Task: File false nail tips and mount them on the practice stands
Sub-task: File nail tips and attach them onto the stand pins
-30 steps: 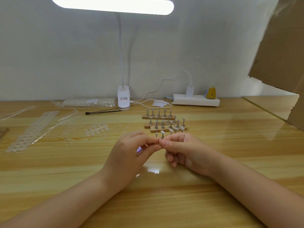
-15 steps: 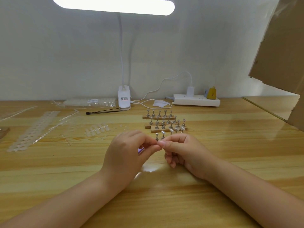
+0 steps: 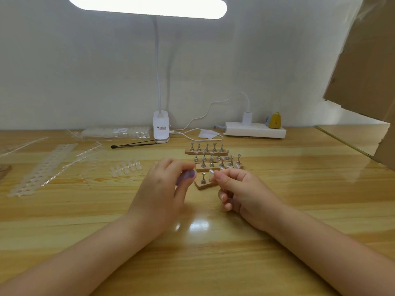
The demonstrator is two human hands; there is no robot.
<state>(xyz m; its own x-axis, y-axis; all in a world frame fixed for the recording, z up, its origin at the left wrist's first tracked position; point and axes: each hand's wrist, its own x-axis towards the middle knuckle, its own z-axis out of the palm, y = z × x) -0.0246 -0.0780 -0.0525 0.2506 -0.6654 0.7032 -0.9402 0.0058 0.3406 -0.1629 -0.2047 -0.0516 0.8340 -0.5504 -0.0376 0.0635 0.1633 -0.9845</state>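
My left hand grips a small purple nail file, its end poking out between thumb and fingers. My right hand pinches a clear false nail tip between thumb and forefinger, just above the nearest wooden practice stand. That stand carries metal pegs. Behind it sit three more wooden stands with pegs, some topped with clear tips. The two hands are a short gap apart.
Strips of clear nail tips and emptied plastic frames lie at the left. A clip lamp, a black brush, a bagged pack and a power strip line the wall. Cardboard looms at the right.
My hands, which met at the fingertips with file against tip, have drawn apart. The left hand moved left with the file; the right keeps the tip over the near stand.
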